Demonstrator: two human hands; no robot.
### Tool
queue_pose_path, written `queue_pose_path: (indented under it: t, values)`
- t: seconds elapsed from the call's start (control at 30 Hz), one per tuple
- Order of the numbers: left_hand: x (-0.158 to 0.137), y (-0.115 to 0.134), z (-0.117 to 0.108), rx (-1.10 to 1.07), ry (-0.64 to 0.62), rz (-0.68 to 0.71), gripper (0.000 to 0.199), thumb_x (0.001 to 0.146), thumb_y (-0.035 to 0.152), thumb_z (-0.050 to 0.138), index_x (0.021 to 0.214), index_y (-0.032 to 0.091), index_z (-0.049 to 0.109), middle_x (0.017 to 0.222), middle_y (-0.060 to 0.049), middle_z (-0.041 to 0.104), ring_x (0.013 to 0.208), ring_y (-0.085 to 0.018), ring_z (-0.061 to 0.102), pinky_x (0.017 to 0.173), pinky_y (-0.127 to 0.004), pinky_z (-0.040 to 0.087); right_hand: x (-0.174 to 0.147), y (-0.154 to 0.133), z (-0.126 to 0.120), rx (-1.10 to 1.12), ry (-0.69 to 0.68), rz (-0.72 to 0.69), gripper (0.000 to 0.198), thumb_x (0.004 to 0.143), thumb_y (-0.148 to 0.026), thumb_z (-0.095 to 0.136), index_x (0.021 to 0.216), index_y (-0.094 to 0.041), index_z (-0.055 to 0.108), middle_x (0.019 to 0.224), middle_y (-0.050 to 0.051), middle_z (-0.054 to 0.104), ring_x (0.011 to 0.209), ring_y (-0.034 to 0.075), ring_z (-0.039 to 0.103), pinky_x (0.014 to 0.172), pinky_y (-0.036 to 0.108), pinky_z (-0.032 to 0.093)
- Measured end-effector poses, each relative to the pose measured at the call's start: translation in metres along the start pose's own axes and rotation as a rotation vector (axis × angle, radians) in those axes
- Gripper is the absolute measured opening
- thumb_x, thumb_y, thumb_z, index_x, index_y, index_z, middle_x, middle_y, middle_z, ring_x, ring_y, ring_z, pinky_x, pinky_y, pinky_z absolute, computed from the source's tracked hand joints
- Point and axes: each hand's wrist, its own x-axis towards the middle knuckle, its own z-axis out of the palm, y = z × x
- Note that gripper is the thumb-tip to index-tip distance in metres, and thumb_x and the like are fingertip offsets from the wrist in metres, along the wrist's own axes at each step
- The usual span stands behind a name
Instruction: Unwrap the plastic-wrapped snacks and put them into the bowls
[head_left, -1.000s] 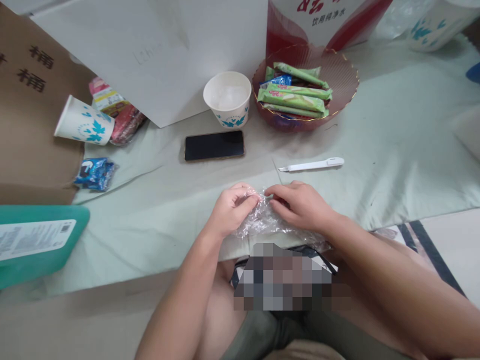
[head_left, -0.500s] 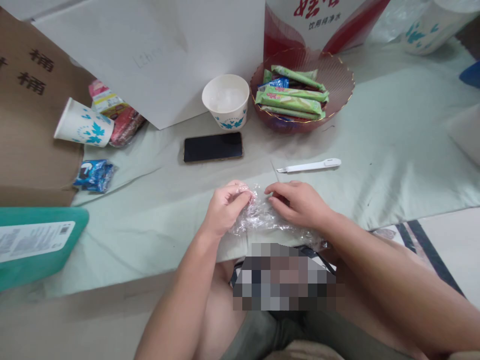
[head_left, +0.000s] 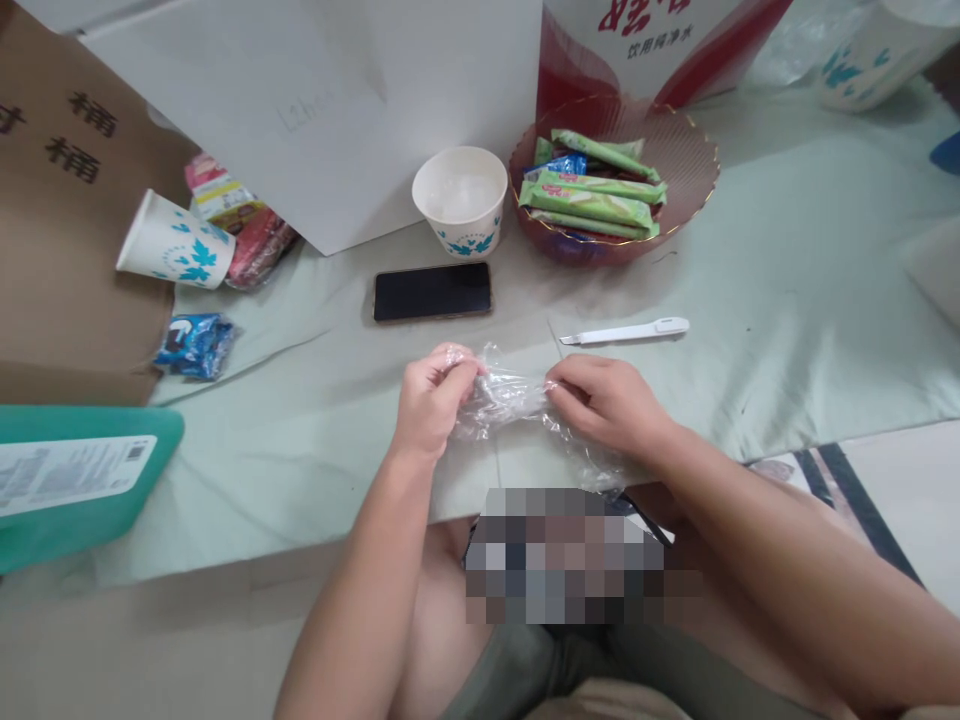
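A crumpled sheet of clear plastic wrap is stretched between my two hands, just above the table's near part. My left hand is closed on its left end, thumb pressed against the fingers. At the other side my right hand pinches the wrap, and a loose part of it hangs down below that hand toward the table edge. Just beyond my right hand lies a white craft knife with its small blade pointing left. A black phone rests flat beyond my left hand.
Behind the phone stands a paper cup, beside a pink glass bowl of green-wrapped snacks. White boxes rise at the back. On the left are a tipped paper cup, a blue packet and a green container.
My right hand has closed on the plastic wrap, where its fingers were apart before. My left hand has moved left, and the wrap is now pulled taut between them.
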Motion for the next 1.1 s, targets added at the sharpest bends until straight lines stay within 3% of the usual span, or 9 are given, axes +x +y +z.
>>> queue_pose_path:
  t: [0.17,0.33,0.47,0.57,0.67,0.8,0.87,0.97,1.1]
  values:
    - [0.006,0.004,-0.006,-0.041,0.098,-0.008,0.008,0.068,0.023,0.07,0.062,0.017,0.072,0.063,0.002,0.049,0.047,-0.005,0.035,0.043,-0.024,0.02,-0.001,-0.001,-0.002,0.029,0.002,0.048,0.029,0.085,-0.041,0.061,0.104,-0.02,0.07,0.062,-0.002,0.06,0.056,0.014,0.051,0.063,0.027,0.037]
    - [0.016,0.014,-0.017,-0.083,0.211,-0.105,0.008,0.062,0.025,0.07,0.059,0.018,0.067,0.047,0.008,0.028,0.04,-0.004,0.02,0.038,-0.022,0.01,-0.002,0.003,-0.004,0.016,0.013,0.048,0.018,0.089,-0.034,0.056,0.084,-0.021,0.067,0.058,-0.001,0.058,0.057,0.014,0.051,0.061,0.027,0.037]
    - [0.022,0.018,-0.025,-0.111,0.324,-0.133,0.008,0.059,0.026,0.067,0.058,0.019,0.065,0.047,0.008,0.031,0.039,-0.004,0.022,0.036,-0.021,0.008,-0.002,0.004,-0.007,0.092,0.073,0.072,0.017,0.089,-0.033,0.056,0.082,-0.021,0.066,0.059,-0.001,0.06,0.055,0.013,0.051,0.059,0.027,0.039]
    - [0.025,0.019,-0.026,-0.152,0.419,-0.168,0.008,0.06,0.027,0.068,0.06,0.019,0.065,0.051,0.006,0.041,0.039,-0.005,0.029,0.034,-0.02,0.01,-0.001,0.006,-0.008,0.134,0.237,0.13,0.014,0.09,-0.032,0.057,0.087,-0.021,0.067,0.067,0.001,0.064,0.057,0.014,0.053,0.059,0.028,0.043]
    - [0.025,0.017,-0.024,-0.171,0.445,-0.19,0.007,0.061,0.026,0.068,0.062,0.019,0.066,0.054,0.005,0.045,0.041,-0.004,0.033,0.034,-0.019,0.012,-0.001,0.011,-0.011,0.043,0.508,0.19,0.016,0.09,-0.029,0.058,0.102,-0.023,0.066,0.09,0.007,0.069,0.066,0.017,0.059,0.064,0.033,0.05]
    - [0.024,0.015,-0.019,-0.123,0.383,-0.239,0.011,0.062,0.024,0.069,0.071,0.018,0.07,0.056,0.006,0.046,0.041,-0.004,0.034,0.036,-0.019,0.017,-0.005,0.01,-0.011,-0.162,0.742,0.098,0.029,0.092,-0.028,0.054,0.12,-0.024,0.061,0.115,0.016,0.064,0.099,0.028,0.066,0.079,0.044,0.057]
    - [0.024,0.014,-0.016,-0.106,0.341,-0.236,0.015,0.06,0.021,0.069,0.075,0.017,0.071,0.057,0.006,0.048,0.043,-0.004,0.035,0.038,-0.019,0.02,-0.008,0.006,-0.007,-0.204,0.684,-0.061,0.029,0.094,-0.028,0.052,0.121,-0.025,0.061,0.113,0.016,0.066,0.107,0.03,0.066,0.089,0.049,0.056]
    - [0.024,0.01,-0.015,-0.074,0.294,-0.206,0.021,0.058,0.017,0.068,0.079,0.017,0.072,0.055,0.006,0.046,0.045,-0.005,0.037,0.041,-0.019,0.021,-0.012,-0.001,0.005,-0.213,0.346,-0.326,0.03,0.095,-0.029,0.054,0.124,-0.028,0.065,0.124,0.013,0.071,0.121,0.03,0.065,0.102,0.05,0.052]
    - [0.027,-0.001,-0.021,-0.023,0.244,-0.14,0.031,0.06,0.019,0.074,0.091,0.018,0.073,0.061,0.004,0.05,0.049,-0.007,0.041,0.043,-0.021,0.027,-0.011,-0.002,0.018,-0.292,-0.064,-0.275,0.043,0.096,-0.032,0.056,0.138,-0.024,0.063,0.157,0.011,0.055,0.146,0.036,0.049,0.115,0.058,0.041]
